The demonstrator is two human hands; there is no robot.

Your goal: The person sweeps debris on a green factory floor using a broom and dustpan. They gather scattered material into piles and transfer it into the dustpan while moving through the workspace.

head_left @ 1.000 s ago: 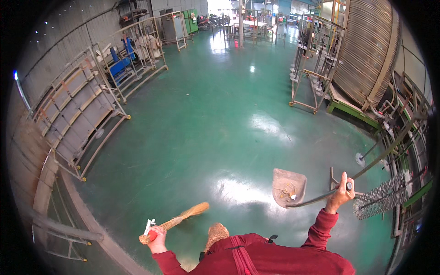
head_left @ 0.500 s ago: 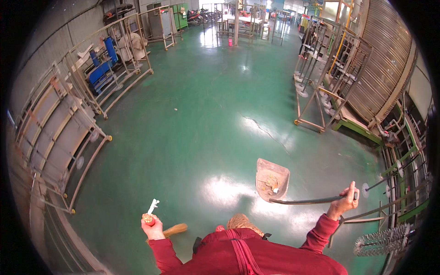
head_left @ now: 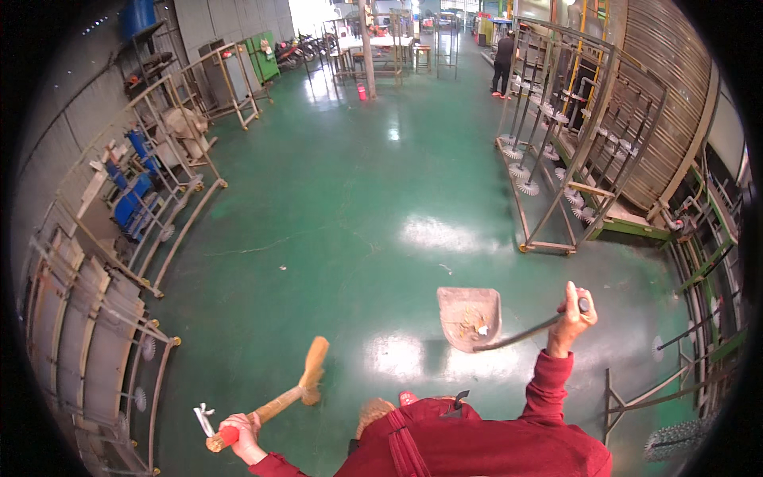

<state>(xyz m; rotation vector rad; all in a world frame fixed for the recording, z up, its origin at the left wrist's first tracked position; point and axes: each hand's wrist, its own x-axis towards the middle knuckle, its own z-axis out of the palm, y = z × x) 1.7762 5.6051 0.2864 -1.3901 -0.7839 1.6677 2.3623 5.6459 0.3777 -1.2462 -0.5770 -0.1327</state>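
My left hand (head_left: 244,436) is wrapped round the handle of a straw broom (head_left: 278,404), near its red band. A white loop, perhaps cord, sticks out by the handle's end. The broom slants away to the right, its pale bristle end (head_left: 315,364) over the floor. On the right, my right hand (head_left: 574,316) grips the dark top end of the dustpan's long handle. The handle runs down left to a worn, pale dustpan (head_left: 445,299) in front of me. Brownish scraps and a small white piece (head_left: 482,330) lie in the pan.
Wheeled metal frames (head_left: 159,298) line the left side. On the right stands a rack (head_left: 548,247) hung with round white brushes, beside a ribbed shutter (head_left: 664,103). A person (head_left: 503,63) in dark clothes stands beyond it. Small litter (head_left: 447,269) lies on the green floor (head_left: 318,262).
My left hand has moved left and down, bringing the broom's length into view. My right hand has risen and shifted left. The view has turned, and a person now shows at the far right.
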